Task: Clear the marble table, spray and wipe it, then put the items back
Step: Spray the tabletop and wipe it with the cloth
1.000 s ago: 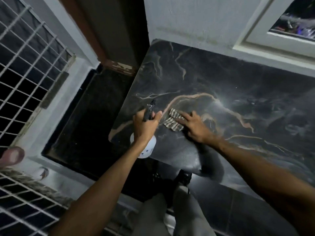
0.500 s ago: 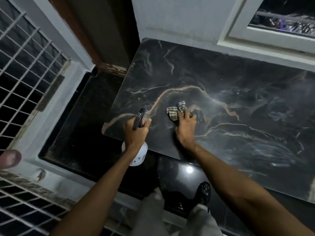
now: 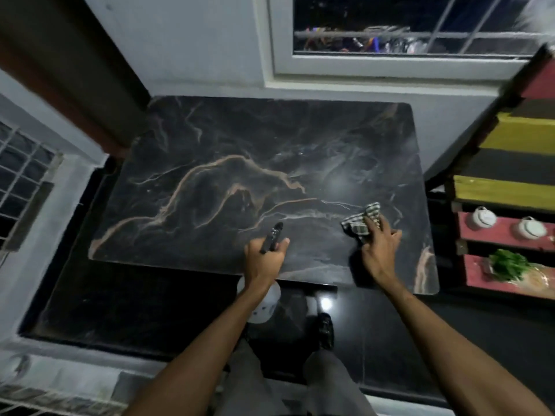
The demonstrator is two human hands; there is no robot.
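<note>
Desk (image 3: 210,139), a dark marble slab veined in tan and white, is filling the middle of the view, standing against the wall under a window (image 3: 405,31) and carrying nothing but the cloth. To its right a shelf (image 3: 507,187) of red, yellow and dark slats is standing close by; its red tiers are holding two white pots (image 3: 483,218) and, lower down, a green plant (image 3: 507,264).

Left hand (image 3: 264,259) is hovering over the near edge of the desk, fingers wrapped around the black trigger head of a spray bottle (image 3: 271,238), whose white body is hanging below the wrist, past the desk edge. Right hand (image 3: 380,250) is pressing flat on the desk near its right end, fingers spread and lying on the near part of a checked cloth (image 3: 362,220); the rest of the cloth is bunching out ahead of the fingertips. The two hands are well apart, with bare marble between them.

Half a second ago the cloth and right hand were just beside the left hand, near the desk's left part; now they are sitting far over to the right. The bottle hand has also shifted rightwards along the near edge. The view has pulled back, so the shelf and the whole desk are showing.
</note>
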